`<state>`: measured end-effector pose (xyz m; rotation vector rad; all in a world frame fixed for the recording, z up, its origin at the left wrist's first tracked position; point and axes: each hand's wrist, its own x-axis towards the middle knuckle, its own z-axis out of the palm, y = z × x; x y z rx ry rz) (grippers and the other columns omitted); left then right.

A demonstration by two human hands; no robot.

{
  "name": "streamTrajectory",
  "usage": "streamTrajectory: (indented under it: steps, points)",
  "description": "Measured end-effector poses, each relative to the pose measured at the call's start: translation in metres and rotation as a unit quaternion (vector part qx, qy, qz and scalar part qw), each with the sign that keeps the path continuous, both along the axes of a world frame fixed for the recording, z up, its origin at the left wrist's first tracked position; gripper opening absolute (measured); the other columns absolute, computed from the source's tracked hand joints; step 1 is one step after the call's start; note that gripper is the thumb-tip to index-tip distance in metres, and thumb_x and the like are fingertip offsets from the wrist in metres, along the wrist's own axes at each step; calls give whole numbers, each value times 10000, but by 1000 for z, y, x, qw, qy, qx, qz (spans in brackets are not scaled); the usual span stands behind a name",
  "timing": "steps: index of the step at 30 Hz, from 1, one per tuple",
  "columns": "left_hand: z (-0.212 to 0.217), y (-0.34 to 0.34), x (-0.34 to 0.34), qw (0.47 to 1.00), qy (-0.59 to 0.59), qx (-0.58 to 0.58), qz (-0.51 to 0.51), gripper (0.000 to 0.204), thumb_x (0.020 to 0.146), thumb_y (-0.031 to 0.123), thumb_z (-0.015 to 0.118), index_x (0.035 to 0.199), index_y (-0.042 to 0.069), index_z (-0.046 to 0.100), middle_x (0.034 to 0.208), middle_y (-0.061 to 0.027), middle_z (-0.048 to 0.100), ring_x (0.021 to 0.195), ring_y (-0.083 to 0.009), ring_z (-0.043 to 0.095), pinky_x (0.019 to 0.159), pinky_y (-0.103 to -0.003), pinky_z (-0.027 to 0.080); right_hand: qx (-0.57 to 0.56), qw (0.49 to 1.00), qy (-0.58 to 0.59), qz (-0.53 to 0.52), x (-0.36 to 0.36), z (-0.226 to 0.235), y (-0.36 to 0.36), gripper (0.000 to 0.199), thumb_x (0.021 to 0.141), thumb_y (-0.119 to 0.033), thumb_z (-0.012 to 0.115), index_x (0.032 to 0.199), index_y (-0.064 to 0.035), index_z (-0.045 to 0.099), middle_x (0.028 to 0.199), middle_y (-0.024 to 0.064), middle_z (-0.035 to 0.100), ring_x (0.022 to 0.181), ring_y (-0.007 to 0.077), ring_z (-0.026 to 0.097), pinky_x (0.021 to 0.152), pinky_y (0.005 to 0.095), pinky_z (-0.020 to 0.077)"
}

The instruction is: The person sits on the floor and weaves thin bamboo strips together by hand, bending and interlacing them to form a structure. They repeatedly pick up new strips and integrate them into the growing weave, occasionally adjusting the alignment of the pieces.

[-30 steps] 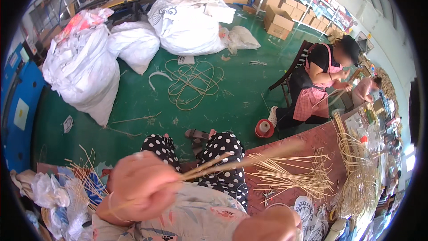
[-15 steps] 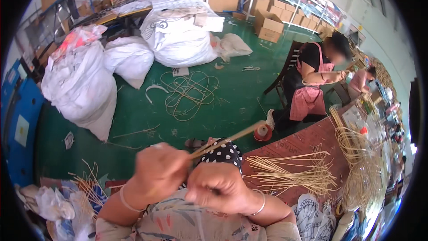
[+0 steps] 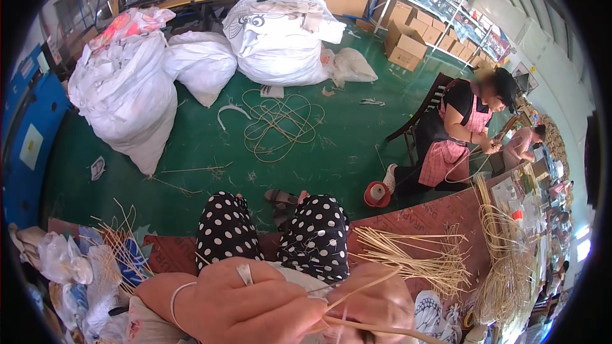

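Note:
My left hand (image 3: 245, 299), with a ring and a bangle, is closed in a pinch low in front of my body. Pale rattan strips (image 3: 364, 285) cross at its fingertips; one slants up to the right and another runs toward the lower right. Close beside it, my right hand (image 3: 386, 299) is curled around the strips, partly behind them and blurred, so its exact hold is hard to see. Below the hands lie my lap and dotted trousers (image 3: 226, 226).
Loose rattan sticks (image 3: 414, 251) lie on a reddish board (image 3: 408, 212) at my right, beside a rattan coil bundle (image 3: 503, 261). More sticks (image 3: 121, 242) and plastic bags (image 3: 70, 267) are at left. A co-worker (image 3: 462, 121) sits at right. White sacks (image 3: 131, 99) stand ahead.
Both hands have come down nearer my body, and the strips now cross between them. My lap shows more fully. The co-worker's hands have moved a little lower.

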<state>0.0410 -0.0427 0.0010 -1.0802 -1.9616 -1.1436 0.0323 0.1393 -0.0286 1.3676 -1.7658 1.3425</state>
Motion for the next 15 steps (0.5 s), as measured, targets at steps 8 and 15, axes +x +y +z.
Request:
streamTrajectory:
  steps: [8,15]
  points:
    - [-46,-5,-34,997,-15,-69,41,161,656,35,653,791,26,566,616,-62,541,477,-199,504,435,-301,384,-17,986,-66,-155,-31,-41,-27,301,617,85,593,885,-45,551,689,84,581,557,249,563,489,313,435]
    - [-54,-9,-44,994,-30,-44,93,136,656,9,624,759,41,541,566,-57,501,461,-217,475,433,-314,357,26,988,-149,-32,-34,-32,-21,165,680,-23,683,772,-22,546,687,78,563,573,218,547,502,285,428]
